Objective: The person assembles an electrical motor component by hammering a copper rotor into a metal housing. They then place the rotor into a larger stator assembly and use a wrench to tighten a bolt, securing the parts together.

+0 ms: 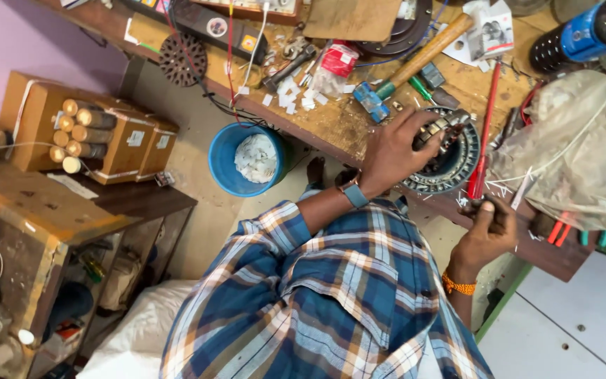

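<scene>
The left hand [394,151] lies spread over the round, slotted metal stator core [447,158] with copper-coloured windings, its grip curled over the far rim, apparently to pin the ring flat so it cannot turn or slide on the worn wooden bench [345,123]. The core sits at the near edge of the bench, right in front of the person's body in a blue, white and orange checked shirt [331,295], which keeps it within easy reach of both hands. The right hand [485,228] is just right of and nearer than the core, its grip pressed together on something small and dark at the bench edge; what it pinches is too small to tell. A long red-handled tool [485,130] lies on the bench between the core and a crumpled clear plastic bag [569,154], close beside the working hand. Farther off lie a wooden-handled hammer [422,56] and scattered white paper scraps [292,95], pushed back from the working spot. Below the bench, to the left, a blue round bucket [236,158] holds white waste, seemingly placed to catch offcuts swept from the edge.
</scene>
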